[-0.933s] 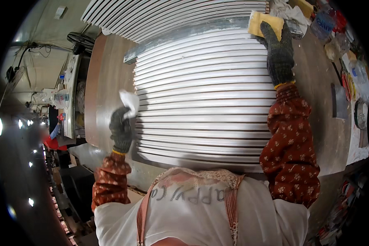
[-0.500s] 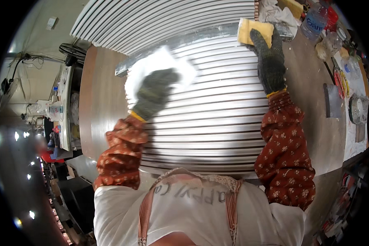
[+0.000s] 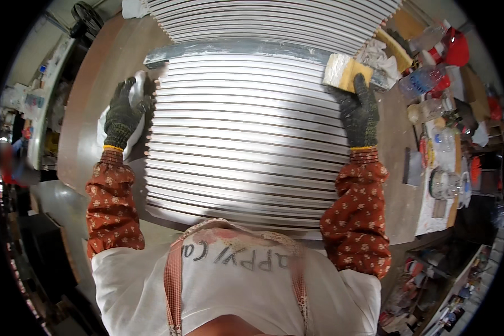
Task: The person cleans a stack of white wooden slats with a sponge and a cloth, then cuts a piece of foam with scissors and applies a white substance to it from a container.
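Observation:
A row of long white slats [image 3: 241,140] lies side by side on the table in front of me. My left hand [image 3: 124,112], in a dark knit glove, is closed on a white cloth [image 3: 138,92] just off the left ends of the slats. At their far right end my right hand [image 3: 359,115], gloved alike, grips a yellow sponge [image 3: 350,73] with a whitish face. Along the far side of the row runs a grey bar [image 3: 235,49] smeared with white, its right end next to the sponge.
Beyond the bar lies a second stack of white slats [image 3: 274,19]. At the right stand plastic bottles [image 3: 420,81], a crumpled white rag [image 3: 378,59], a grey flat block [image 3: 413,167] and a clear round container [image 3: 445,183]. A black fan [image 3: 87,18] is at the far left.
My left hand has moved left with the cloth, off the slats to their left ends. My right hand stays at the right end with the sponge. The whole view has shifted.

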`<act>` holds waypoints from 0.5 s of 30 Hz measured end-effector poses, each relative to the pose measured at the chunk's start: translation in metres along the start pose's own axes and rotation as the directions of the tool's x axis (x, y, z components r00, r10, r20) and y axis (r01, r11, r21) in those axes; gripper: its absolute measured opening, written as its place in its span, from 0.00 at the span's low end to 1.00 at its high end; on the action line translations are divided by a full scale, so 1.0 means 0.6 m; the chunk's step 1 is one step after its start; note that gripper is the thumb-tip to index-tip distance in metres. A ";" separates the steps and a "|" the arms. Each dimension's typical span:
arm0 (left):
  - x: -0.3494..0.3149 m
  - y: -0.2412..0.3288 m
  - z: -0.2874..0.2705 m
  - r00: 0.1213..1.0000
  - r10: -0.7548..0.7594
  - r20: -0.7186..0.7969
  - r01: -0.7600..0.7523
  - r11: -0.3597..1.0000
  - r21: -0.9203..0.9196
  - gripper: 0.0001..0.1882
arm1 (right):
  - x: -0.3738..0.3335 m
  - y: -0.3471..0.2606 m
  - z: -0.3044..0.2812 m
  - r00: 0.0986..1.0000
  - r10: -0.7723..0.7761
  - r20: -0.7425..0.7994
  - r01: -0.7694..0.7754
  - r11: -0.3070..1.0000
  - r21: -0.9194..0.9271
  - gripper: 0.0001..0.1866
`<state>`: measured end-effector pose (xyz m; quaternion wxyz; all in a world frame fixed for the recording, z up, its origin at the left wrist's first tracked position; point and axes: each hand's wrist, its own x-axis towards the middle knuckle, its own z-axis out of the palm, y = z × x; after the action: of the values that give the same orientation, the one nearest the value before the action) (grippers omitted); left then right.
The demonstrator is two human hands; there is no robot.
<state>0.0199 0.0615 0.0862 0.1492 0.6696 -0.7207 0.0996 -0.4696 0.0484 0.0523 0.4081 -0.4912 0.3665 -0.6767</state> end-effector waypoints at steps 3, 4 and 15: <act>0.021 0.057 0.014 0.994 0.015 -0.105 -0.029 0.990 -0.138 0.29 | 0.008 0.001 -0.022 0.922 0.383 0.055 -0.379 0.865 0.330 0.25; 0.025 0.063 0.028 0.991 0.077 -0.108 -0.093 0.983 -0.156 0.28 | 0.012 0.005 -0.029 0.901 0.426 0.081 -0.415 0.792 0.448 0.25; -0.001 0.120 0.071 0.990 0.082 -0.116 -0.104 0.975 -0.198 0.23 | 0.012 -0.008 -0.003 0.910 0.403 0.097 -0.399 0.785 0.474 0.28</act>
<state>-0.0552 0.0533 0.0502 0.2503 0.6099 -0.7488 0.0681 -0.4733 0.0441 0.0589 0.6500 -0.2812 0.2836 -0.6466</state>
